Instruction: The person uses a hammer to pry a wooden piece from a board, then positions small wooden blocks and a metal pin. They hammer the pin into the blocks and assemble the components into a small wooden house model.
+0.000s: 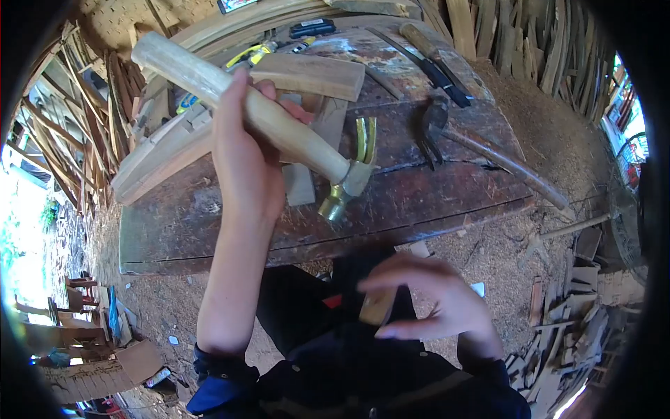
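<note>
My left hand (pixel 244 146) is wrapped round the thick pale wooden handle of a claw hammer (pixel 300 140). Its brass-coloured head points down and right above the workbench (pixel 398 181). Low in front of my body, partly blurred by motion, is my right hand (pixel 440 300). Its thumb and fingers are curved around a small wooden block (pixel 377 306), whose upper part is hidden by the fingers. A second claw hammer (pixel 495 155), with a dark head and long worn handle, lies on the right of the bench.
Wooden pieces (pixel 314 75) and a long shaped timber (pixel 164 157) lie on the bench's left and back. Near the far edge are yellow-handled tools (pixel 251 54), a black object (pixel 312 28) and a wooden-handled tool (pixel 436 63). Scrap wood (pixel 565 342) covers the floor at right.
</note>
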{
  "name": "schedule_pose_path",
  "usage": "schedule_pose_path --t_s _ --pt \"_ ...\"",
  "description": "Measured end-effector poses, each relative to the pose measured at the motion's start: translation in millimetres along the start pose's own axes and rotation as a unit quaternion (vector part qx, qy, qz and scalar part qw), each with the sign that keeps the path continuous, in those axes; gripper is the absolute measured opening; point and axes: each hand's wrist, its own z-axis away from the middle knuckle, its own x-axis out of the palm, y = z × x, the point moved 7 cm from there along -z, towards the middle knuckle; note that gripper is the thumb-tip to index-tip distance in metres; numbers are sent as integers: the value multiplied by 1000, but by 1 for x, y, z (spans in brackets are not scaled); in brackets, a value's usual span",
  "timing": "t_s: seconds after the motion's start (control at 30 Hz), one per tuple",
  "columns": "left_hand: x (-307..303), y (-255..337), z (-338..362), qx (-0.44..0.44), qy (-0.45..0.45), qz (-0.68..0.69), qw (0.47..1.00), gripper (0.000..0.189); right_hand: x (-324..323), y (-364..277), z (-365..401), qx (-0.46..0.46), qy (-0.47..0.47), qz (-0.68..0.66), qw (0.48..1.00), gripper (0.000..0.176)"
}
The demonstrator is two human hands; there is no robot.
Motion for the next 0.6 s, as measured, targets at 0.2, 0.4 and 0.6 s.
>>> schedule_pose_path --t_s 0.2,0.4,0.6 --pt "11 12 9 2 -90 158 983 24 -65 -15 -16 1 264 81 961 71" --pt "11 29 24 3 -176 202 963 33 -72 -35 -45 -43 218 155 963 69" --pt "7 33 27 23 -157 198 967 34 -58 -53 -57 -89 158 281 942 70"
